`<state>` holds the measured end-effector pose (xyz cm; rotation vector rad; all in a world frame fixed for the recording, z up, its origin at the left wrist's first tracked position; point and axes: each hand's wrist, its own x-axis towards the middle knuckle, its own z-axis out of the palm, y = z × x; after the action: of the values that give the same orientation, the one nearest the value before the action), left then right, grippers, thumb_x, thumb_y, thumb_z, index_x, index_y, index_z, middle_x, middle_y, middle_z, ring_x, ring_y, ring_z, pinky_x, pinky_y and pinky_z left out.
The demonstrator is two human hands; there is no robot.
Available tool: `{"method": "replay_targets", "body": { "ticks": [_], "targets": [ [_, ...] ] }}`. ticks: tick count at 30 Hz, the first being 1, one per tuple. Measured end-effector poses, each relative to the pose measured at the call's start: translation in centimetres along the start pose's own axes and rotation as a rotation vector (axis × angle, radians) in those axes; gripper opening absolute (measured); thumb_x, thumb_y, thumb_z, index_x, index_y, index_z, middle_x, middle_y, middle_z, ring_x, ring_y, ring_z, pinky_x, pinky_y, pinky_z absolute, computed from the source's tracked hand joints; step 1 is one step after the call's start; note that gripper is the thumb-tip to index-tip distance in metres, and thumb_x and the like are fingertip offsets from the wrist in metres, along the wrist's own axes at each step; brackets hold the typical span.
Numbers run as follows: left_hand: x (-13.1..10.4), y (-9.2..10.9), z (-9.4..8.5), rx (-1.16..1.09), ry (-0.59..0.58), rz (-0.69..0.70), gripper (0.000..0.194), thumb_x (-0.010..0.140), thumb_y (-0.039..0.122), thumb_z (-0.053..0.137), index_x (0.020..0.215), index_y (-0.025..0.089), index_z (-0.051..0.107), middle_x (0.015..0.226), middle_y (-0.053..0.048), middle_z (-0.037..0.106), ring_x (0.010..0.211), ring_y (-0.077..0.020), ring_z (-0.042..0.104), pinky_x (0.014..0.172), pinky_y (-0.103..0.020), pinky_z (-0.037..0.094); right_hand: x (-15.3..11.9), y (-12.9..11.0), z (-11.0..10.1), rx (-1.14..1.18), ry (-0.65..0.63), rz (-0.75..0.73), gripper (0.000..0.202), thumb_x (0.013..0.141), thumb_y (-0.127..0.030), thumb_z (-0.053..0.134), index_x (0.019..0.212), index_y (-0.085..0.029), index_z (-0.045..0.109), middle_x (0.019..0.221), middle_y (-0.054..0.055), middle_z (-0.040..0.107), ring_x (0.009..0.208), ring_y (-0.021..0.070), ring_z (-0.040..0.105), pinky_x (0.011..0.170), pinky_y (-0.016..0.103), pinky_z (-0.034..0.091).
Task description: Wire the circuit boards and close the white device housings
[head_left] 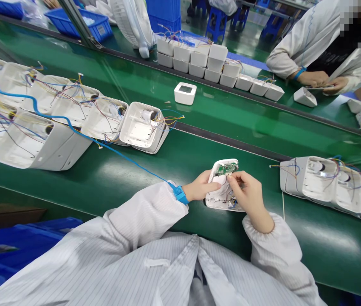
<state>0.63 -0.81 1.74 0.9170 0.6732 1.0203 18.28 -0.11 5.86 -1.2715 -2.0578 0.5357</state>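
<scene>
In the head view, I hold a white plastic housing half [221, 189] just above the green bench [155, 182], in front of my chest. Its long axis runs away from me, nearly up the view; the end with the green circuit board [227, 169] points away, and the end with loose wiring points toward me. Its open inner side faces up to me. My left hand [199, 185] has its grip closed on the left edge, thumb lying over the inside. My right hand [246, 191] keeps a narrow grip, thumb and forefinger pinched together at the board's near edge; what sits between the tips is too small to tell. That hand covers part of the housing's right side.

A blue wrist strap [180, 194] circles my left wrist, and its cord runs up and left across the wired white casings [62, 106]. More wired casings [333, 178] stand in a row to my right. Beyond the dark rail, a small white unit with a grey display window [185, 93] rests on the green surface, near stacked white shells [199, 61]. At the upper right, a person [323, 46] works with both hands near another white shell.
</scene>
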Motion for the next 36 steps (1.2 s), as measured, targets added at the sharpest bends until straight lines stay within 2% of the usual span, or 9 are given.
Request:
{"method": "replay_targets", "body": {
  "ticks": [6,12,15,16,18,21,24,29,36],
  "targets": [
    [0.0,-0.3,0.0,-0.018,0.01,-0.024,0.042,0.063,0.034,0.076,0.097,0.012,0.067,0.087,-0.005,0.065,0.079,-0.018,0.057,0.075,-0.029,0.047,-0.4,0.2,0.8,-0.119,0.077,-0.075,0.021,0.097,-0.032,0.053,0.083,-0.019,0.061,0.074,0.001,0.064,0.066,0.0141,0.06,0.063,0.026,0.045],
    [-0.1,-0.1,-0.2,0.085,0.015,0.007,0.034,0.061,0.026,0.072,0.092,0.011,0.065,0.083,-0.003,0.063,0.076,-0.0162,0.054,0.071,-0.027,0.046,-0.8,0.4,0.9,-0.245,0.122,-0.154,0.018,0.097,-0.029,0.053,0.085,-0.019,0.061,0.077,0.003,0.065,0.067,0.0148,0.059,0.064,0.028,0.045],
    [-0.1,0.2,-0.3,0.027,-0.026,-0.033,0.039,0.061,0.027,0.072,0.096,0.011,0.066,0.084,-0.004,0.065,0.076,-0.0175,0.056,0.071,-0.027,0.046,-0.6,0.7,0.7,-0.242,0.221,-0.178,0.013,0.093,-0.031,0.061,0.087,-0.02,0.061,0.081,0.004,0.066,0.074,0.0171,0.062,0.067,0.03,0.049],
    [-0.2,0.3,-0.3,-0.002,-0.046,-0.047,0.042,0.061,0.027,0.072,0.099,0.011,0.066,0.087,-0.005,0.066,0.079,-0.0186,0.058,0.073,-0.028,0.047,-0.4,0.9,0.6,-0.224,0.261,-0.184,0.014,0.091,-0.033,0.064,0.093,-0.02,0.061,0.088,0.006,0.067,0.081,0.0193,0.063,0.068,0.031,0.051],
    [-0.3,0.4,-0.3,-0.05,-0.079,-0.069,0.049,0.061,0.026,0.073,0.107,0.012,0.066,0.093,-0.006,0.067,0.084,-0.0206,0.061,0.077,-0.03,0.048,0.0,1.3,0.2,-0.178,0.289,-0.218,0.033,0.088,-0.038,0.068,0.114,-0.02,0.059,0.111,0.013,0.065,0.102,0.0253,0.063,0.073,0.036,0.056],
    [-0.5,0.3,-0.4,-0.055,-0.076,-0.109,0.05,0.059,0.025,0.074,0.107,0.012,0.066,0.092,-0.006,0.068,0.081,-0.0196,0.061,0.076,-0.03,0.048,0.4,2.0,-0.3,-0.144,0.151,-0.337,0.05,0.091,-0.037,0.064,0.136,-0.023,0.049,0.132,0.014,0.058,0.119,0.0284,0.058,0.087,0.043,0.057],
    [-0.6,0.2,-0.4,-0.032,-0.052,-0.144,0.044,0.058,0.025,0.074,0.099,0.011,0.067,0.086,-0.005,0.066,0.074,-0.0175,0.059,0.071,-0.028,0.048,0.3,2.5,-0.5,-0.195,0.105,-0.393,0.047,0.093,-0.033,0.06,0.138,-0.024,0.049,0.127,0.012,0.064,0.114,0.027,0.063,0.094,0.043,0.054],
    [-0.5,0.4,-0.3,-0.063,-0.065,-0.156,0.043,0.059,0.024,0.073,0.1,0.011,0.067,0.087,-0.005,0.067,0.075,-0.0175,0.06,0.071,-0.027,0.048,-0.3,2.6,-0.1,-0.284,0.168,-0.378,0.045,0.093,-0.035,0.061,0.135,-0.021,0.053,0.123,0.014,0.066,0.106,0.0273,0.067,0.083,0.038,0.054],
    [-0.4,1.0,-0.3,-0.081,-0.081,-0.161,0.047,0.059,0.025,0.075,0.104,0.01,0.069,0.087,-0.006,0.069,0.075,-0.0191,0.063,0.072,-0.028,0.049,-0.4,2.2,0.1,-0.317,0.191,-0.32,0.041,0.093,-0.037,0.059,0.131,-0.021,0.057,0.122,0.013,0.067,0.1,0.0257,0.069,0.082,0.036,0.053]
  ]
}}
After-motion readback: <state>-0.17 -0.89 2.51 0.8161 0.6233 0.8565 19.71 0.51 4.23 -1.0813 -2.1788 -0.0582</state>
